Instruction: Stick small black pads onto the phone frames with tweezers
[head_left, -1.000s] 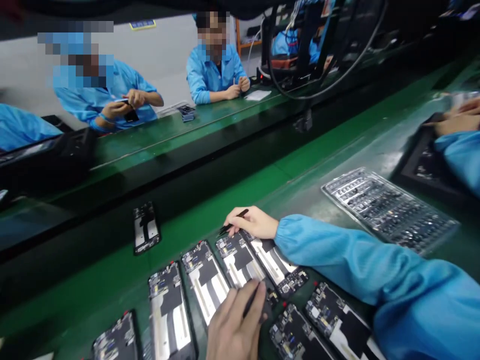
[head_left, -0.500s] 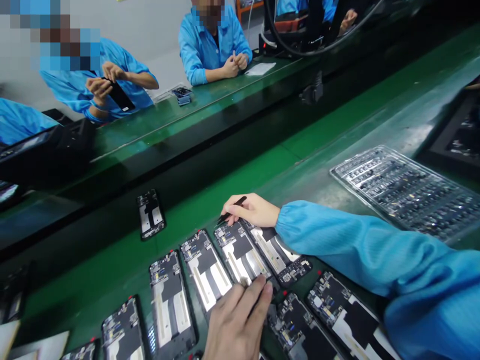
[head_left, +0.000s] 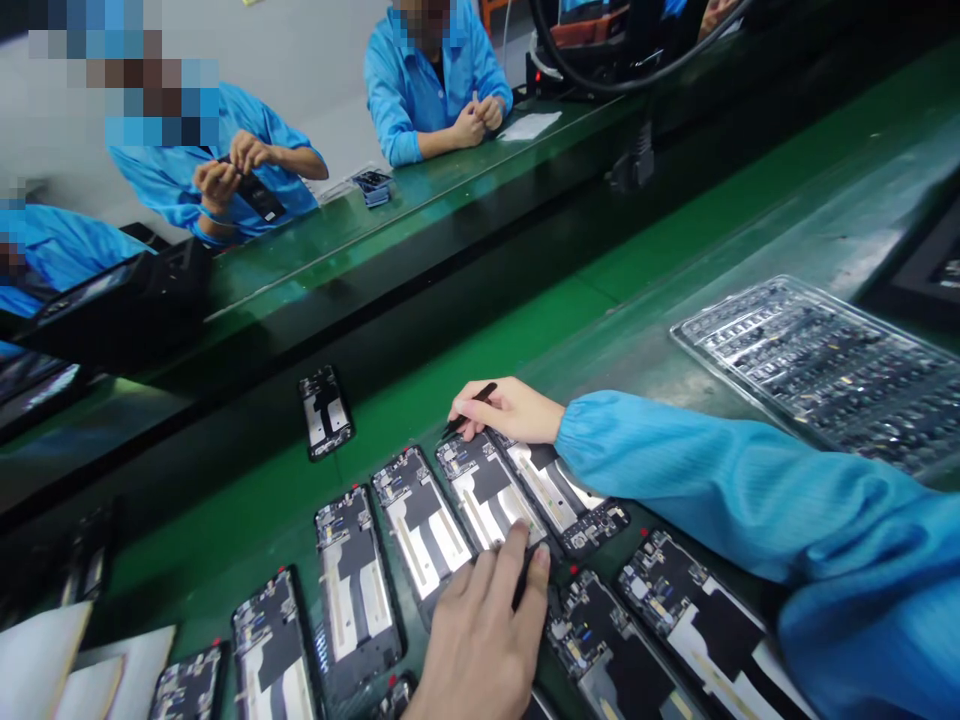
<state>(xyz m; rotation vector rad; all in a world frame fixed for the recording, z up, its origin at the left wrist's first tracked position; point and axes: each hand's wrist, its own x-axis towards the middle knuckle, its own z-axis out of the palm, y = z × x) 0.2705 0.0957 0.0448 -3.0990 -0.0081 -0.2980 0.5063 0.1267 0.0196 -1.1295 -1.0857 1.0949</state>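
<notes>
Phones are lying open in a row on the desk. Right hand fingers are pinching tweezers at one phone's top end; left hand is gripping a stick at its foot. Work is probably standing mid-row.

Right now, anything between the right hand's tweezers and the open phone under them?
Nothing visible. The right hand holds the tweezers with tips at the far end of the open phone; the left hand, gripping a black stick, rests on its near end.
</notes>
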